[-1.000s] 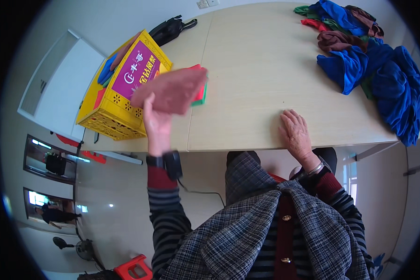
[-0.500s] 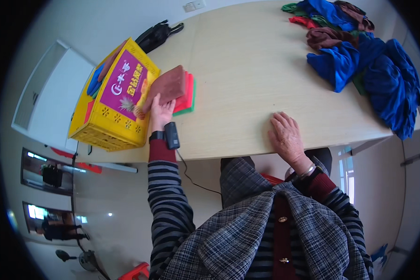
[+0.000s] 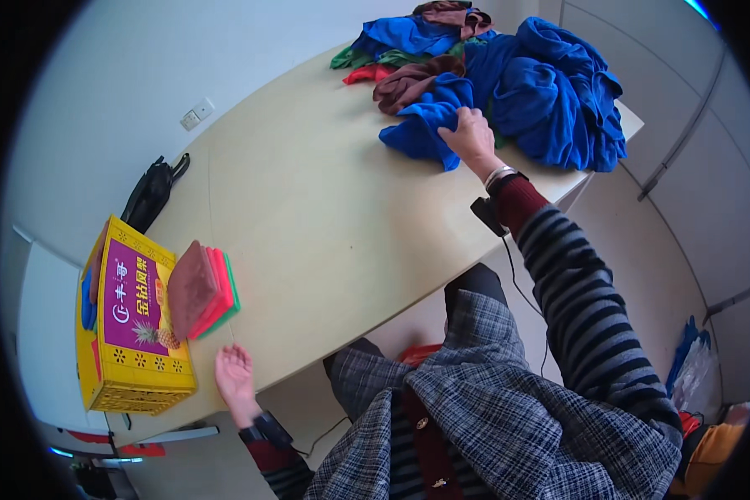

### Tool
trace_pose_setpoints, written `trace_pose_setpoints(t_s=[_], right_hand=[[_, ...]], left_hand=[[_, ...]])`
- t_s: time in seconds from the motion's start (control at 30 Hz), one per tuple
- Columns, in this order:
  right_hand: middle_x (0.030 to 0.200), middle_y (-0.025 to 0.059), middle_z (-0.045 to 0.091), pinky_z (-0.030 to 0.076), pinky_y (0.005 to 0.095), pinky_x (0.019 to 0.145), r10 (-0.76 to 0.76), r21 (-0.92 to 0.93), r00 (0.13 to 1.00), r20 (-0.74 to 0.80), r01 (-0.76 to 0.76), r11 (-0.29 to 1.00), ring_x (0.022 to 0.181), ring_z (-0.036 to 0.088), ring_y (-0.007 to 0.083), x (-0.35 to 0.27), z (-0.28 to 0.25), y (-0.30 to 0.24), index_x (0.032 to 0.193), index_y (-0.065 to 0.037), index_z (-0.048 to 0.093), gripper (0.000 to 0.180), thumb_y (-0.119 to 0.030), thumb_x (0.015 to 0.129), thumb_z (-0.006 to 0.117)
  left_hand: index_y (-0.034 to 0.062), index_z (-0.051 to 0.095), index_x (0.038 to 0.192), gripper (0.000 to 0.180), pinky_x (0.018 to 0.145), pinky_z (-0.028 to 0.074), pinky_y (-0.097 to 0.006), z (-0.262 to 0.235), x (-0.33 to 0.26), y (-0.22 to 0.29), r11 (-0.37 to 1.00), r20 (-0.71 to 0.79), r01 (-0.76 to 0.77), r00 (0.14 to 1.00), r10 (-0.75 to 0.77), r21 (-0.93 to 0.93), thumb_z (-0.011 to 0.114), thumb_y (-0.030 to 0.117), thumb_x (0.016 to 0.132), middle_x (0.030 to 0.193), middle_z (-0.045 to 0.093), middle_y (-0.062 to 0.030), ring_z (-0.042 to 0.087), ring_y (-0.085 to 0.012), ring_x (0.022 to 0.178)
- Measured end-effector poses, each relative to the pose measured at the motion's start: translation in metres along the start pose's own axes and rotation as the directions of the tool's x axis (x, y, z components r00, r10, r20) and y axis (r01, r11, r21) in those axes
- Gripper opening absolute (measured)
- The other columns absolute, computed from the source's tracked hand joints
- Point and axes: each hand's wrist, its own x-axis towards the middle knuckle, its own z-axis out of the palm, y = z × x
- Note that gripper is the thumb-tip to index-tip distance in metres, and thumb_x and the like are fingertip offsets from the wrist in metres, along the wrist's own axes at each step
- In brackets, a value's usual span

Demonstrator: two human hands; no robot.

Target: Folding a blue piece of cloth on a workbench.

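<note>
My right hand [image 3: 472, 143] reaches over a crumpled blue cloth [image 3: 429, 133] at the near side of the cloth heap. Its thumb and fingers are apart, and the fingertips rest on or just above the fabric; firm contact cannot be made out. Palm upward, my left hand [image 3: 236, 379] is open and empty at the table's front edge. Just beyond it is a stack of folded cloths, with a brown folded cloth [image 3: 198, 287] on top and red and green ones [image 3: 233, 287] showing beneath. This stack leans against a yellow box [image 3: 146, 385].
Blue, brown, green and red cloths form a heap [image 3: 550, 92] at the table's [image 3: 308, 225] far right. Folded cloths show inside the yellow box. A black bag [image 3: 150, 192] lies behind that box. A cable [image 3: 521, 287] hangs from the device on my right wrist.
My view has swung to the right. My left hand has let go of the brown folded cloth and drawn back. My right hand has gone from the bare tabletop to the blue cloth.
</note>
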Motion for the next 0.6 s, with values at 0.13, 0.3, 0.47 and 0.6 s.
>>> trace_pose_setpoints(t_s=[0.13, 0.3, 0.47, 0.6], right_hand=[[0.111, 0.0151, 0.063, 0.051, 0.0495, 0.081, -0.212, -0.148, 0.976, 0.058, 0.218, 0.965, 0.105, 0.062, 0.035, 0.007, 0.014, -0.02, 0.101, -0.008, 0.067, 0.024, -0.025, 0.085, 0.069], [0.1, 0.0138, 0.065, 0.052, 0.0486, 0.075, -0.264, -0.23, 0.952, 0.156, 0.295, 0.927, 0.095, 0.064, 0.0334, 0.018, 0.05, 0.011, 0.099, -0.008, 0.066, 0.016, -0.02, 0.089, 0.061], [0.08, 0.0113, 0.062, 0.052, 0.0428, 0.056, -0.427, 0.184, 0.903, 0.058, 0.41, 0.893, 0.071, 0.064, 0.0338, 0.008, 0.033, -0.048, 0.093, -0.01, 0.062, 0.007, -0.015, 0.089, 0.058], [0.078, 0.0154, 0.067, 0.052, 0.0466, 0.057, -0.703, 0.453, 0.711, -0.006, 0.629, 0.632, 0.07, 0.068, 0.0354, -0.086, 0.009, -0.155, 0.092, -0.009, 0.062, 0.006, -0.011, 0.087, 0.059]], left_hand=[[0.0081, 0.062, 0.101, 0.02, 0.087, 0.055, -0.036, 0.007, -0.016, -0.023, 0.997, -0.031, 0.049, 0.998, -0.047, 0.061, 0.06, 0.028, 0.101, 0.103, 0.067, -0.0084, 0.065, -0.02, 0.096], [0.0089, 0.063, 0.098, 0.019, 0.082, 0.056, -0.034, 0.047, -0.018, -0.043, 0.987, 0.022, 0.113, 0.993, -0.116, 0.111, 0.059, 0.027, 0.101, 0.098, 0.068, -0.0071, 0.066, -0.0191, 0.09], [0.0091, 0.062, 0.098, 0.018, 0.079, 0.055, -0.033, 0.08, -0.027, -0.041, 0.968, 0.072, 0.037, 0.996, -0.056, 0.248, 0.059, 0.026, 0.101, 0.095, 0.067, -0.0064, 0.065, -0.0174, 0.089], [0.0067, 0.061, 0.105, 0.012, 0.08, 0.053, -0.032, 0.141, -0.037, -0.05, 0.813, 0.229, -0.213, 0.968, 0.102, 0.541, 0.059, 0.018, 0.1, 0.098, 0.067, -0.0068, 0.065, -0.0167, 0.092]])
